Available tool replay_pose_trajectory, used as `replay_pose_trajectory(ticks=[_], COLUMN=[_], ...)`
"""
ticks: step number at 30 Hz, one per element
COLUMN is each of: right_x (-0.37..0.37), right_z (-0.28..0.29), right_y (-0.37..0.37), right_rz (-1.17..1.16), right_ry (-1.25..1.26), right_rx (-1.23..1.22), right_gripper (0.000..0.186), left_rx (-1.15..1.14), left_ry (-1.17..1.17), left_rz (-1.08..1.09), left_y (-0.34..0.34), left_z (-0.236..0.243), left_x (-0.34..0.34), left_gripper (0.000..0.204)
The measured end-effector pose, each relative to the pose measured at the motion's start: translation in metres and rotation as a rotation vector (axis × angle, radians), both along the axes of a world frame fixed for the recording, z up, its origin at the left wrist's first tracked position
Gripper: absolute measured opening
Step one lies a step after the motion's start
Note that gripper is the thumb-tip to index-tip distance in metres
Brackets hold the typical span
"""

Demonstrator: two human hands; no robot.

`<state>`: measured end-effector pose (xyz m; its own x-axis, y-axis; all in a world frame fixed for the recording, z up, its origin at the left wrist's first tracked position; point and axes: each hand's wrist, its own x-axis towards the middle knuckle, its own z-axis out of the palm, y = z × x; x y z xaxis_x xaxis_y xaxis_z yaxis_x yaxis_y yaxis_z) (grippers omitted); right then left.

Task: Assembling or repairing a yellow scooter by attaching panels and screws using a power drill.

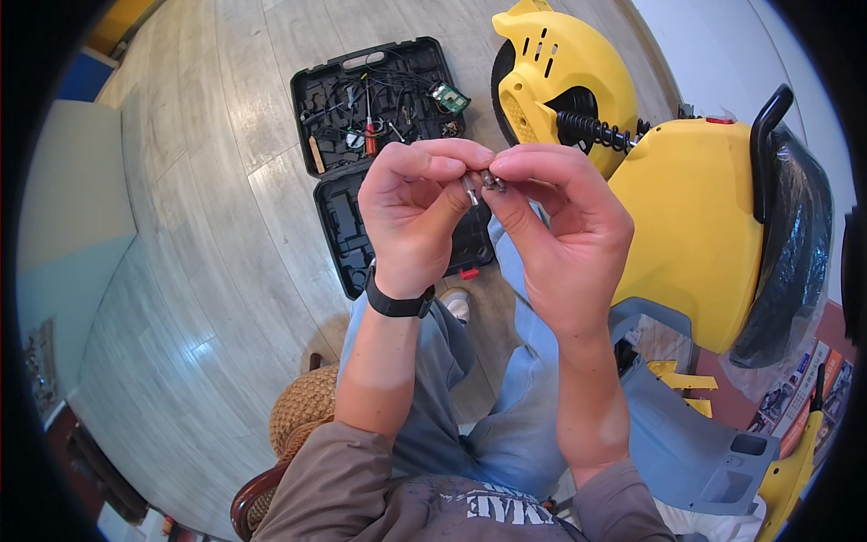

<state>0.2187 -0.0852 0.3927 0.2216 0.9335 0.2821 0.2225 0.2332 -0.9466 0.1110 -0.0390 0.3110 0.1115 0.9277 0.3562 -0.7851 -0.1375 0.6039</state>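
Slim silver shaft [470, 191] and stubby dark metal piece [493, 181], held side by side above the person's knees.
The left hand [411, 212] pinches the shaft between its fingertips; the right hand [573, 217] pinches the dark piece. Farther off, the black tool case [411, 52] lies open in 2 halves, the far half holding a red-handled screwdriver [370, 140] and green circuit board [449, 98]. Plank floor [217, 190] spreads left; yellow bodywork [695, 208] bounds the right.

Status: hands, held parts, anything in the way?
Left hand: pinching slim silvery rod. Right hand: pinching small dark metal piece. Grip partly hides both.
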Motion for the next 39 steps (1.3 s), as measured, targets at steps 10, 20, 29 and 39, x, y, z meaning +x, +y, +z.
replay_pose_trajectory(ticks=[10,20,29,39], right_x=[0.001,0.001,0.002,0.004], right_z=[0.0,0.002,0.003,0.003], right_y=[0.0,-0.002,-0.003,-0.004], right_rz=[0.012,-0.007,-0.024,-0.138], right_ry=[0.008,0.055,0.072,0.16], right_rx=[0.016,-0.029,-0.054,-0.107], right_gripper=[0.02,0.019,0.017,0.017], left_rx=[0.027,0.003,-0.006,-0.077], left_ry=[0.024,0.029,0.058,0.121], left_rz=[0.054,0.04,0.05,0.002], left_y=[-0.001,-0.003,-0.003,-0.006], left_z=[0.002,0.005,0.007,0.015], left_x=[0.001,0.001,0.003,0.002], left_gripper=[0.021,0.021,0.022,0.022])
